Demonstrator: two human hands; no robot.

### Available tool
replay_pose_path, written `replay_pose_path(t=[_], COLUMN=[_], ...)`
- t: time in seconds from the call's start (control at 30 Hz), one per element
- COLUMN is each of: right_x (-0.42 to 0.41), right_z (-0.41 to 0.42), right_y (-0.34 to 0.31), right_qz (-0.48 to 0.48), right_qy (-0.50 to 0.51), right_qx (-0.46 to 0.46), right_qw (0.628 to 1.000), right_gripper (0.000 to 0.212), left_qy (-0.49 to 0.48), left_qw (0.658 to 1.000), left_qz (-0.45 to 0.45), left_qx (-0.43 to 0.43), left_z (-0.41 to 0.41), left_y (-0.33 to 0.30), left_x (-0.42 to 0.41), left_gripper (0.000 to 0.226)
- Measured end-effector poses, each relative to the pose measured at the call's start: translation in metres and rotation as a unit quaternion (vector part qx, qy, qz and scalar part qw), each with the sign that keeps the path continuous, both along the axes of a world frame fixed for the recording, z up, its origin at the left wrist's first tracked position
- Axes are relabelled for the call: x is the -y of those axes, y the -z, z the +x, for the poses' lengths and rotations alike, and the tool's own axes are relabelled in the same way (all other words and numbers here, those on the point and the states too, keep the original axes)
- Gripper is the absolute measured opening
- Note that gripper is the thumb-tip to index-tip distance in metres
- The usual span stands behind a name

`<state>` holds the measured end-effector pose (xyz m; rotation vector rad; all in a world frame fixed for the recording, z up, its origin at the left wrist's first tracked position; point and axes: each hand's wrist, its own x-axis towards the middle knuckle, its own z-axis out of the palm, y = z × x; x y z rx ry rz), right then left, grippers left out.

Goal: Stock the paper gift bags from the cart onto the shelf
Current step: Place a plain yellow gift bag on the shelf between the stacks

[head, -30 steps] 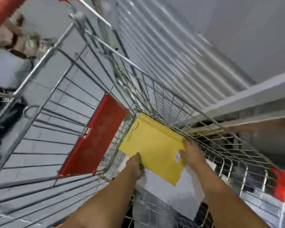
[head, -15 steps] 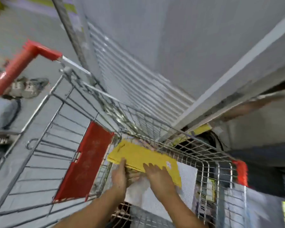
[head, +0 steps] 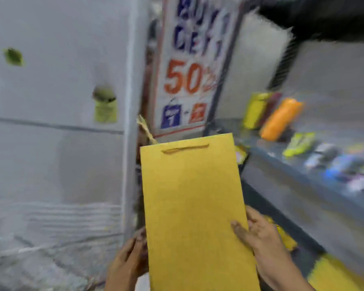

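I hold a flat yellow paper gift bag (head: 193,206) upright in front of me, its cord handle lying across the top edge. My left hand (head: 128,259) grips its lower left edge. My right hand (head: 259,232) grips its lower right edge, thumb across the front. The shelf (head: 303,185) runs along the right, level with the bag's upper half. The cart is out of view. The frame is blurred by motion.
A white sale sign (head: 189,66) with a red "50" stands behind the bag. Orange and yellow packages (head: 277,118) and small items sit on the shelf. A grey panel (head: 57,101) fills the left. More yellow items (head: 332,274) lie at the lower right.
Both hands have lifted the yellow bag out of the cart and turned it upright. My view has swung up from the cart to the shelf and sign.
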<state>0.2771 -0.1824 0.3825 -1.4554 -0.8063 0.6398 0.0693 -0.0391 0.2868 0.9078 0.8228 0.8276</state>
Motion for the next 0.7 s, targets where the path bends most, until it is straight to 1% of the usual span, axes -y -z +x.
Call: replay_pose_path(t=[0.03,0.07,0.1,0.13,0.17,0.2,0.27,0.3,0.37,0.43,0.47,0.53,0.6,0.63,0.7], right_x=[0.023,0.057,0.075,0.105,0.136,0.161,0.2,0.203,0.244,0.266,0.281,0.3,0.317,0.322,0.334], right_z=[0.0,0.0,-0.001,-0.004,-0.008,-0.011,-0.016,-0.015,-0.021,-0.023,-0.025,-0.027,-0.032,-0.034,-0.036], right_y=[-0.018,-0.042,-0.057,-0.076,-0.09,-0.102,-0.124,-0.128,-0.141,-0.148,-0.15,-0.151,-0.144,-0.139,-0.122], right_qz=[0.038,0.077,0.097,0.13,0.165,0.186,0.223,0.23,0.259,0.274,0.282,0.281,0.271,0.265,0.253], right_qy=[0.028,0.064,0.074,0.098,0.121,0.146,0.177,0.183,0.225,0.245,0.261,0.273,0.286,0.287,0.286], right_qx=[-0.006,-0.001,-0.001,0.0,0.011,0.014,0.017,0.012,0.029,0.034,0.037,0.044,0.055,0.053,0.048], right_qw=[0.999,0.995,0.992,0.987,0.979,0.972,0.958,0.956,0.939,0.929,0.922,0.919,0.918,0.919,0.923], right_gripper=[0.044,0.039,0.038,0.039,0.04,0.042,0.043,0.043,0.045,0.051,0.05,0.041,0.039,0.045,0.064], left_qy=[0.026,0.072,0.1,0.131,0.163,0.179,0.185,0.181,0.199,0.202,0.207,0.214,0.243,0.257,0.279], left_qw=[0.999,0.992,0.985,0.974,0.964,0.958,0.945,0.943,0.928,0.923,0.916,0.913,0.913,0.913,0.916], left_qz=[0.037,0.091,0.13,0.168,0.19,0.201,0.234,0.244,0.272,0.285,0.298,0.305,0.29,0.278,0.251], left_qx=[0.021,0.045,0.061,0.076,0.086,0.103,0.133,0.139,0.158,0.161,0.172,0.165,0.155,0.153,0.142], left_z=[0.009,0.022,0.029,0.04,0.05,0.059,0.079,0.086,0.104,0.111,0.113,0.117,0.117,0.116,0.117], left_y=[-0.024,-0.058,-0.077,-0.1,-0.126,-0.147,-0.173,-0.179,-0.202,-0.214,-0.22,-0.225,-0.218,-0.213,-0.19], left_x=[0.01,0.025,0.034,0.047,0.064,0.082,0.11,0.114,0.149,0.171,0.185,0.201,0.214,0.215,0.223], left_gripper=[0.017,0.019,0.029,0.045,0.054,0.049,0.02,0.016,0.022,0.022,0.021,0.025,0.023,0.021,0.019])
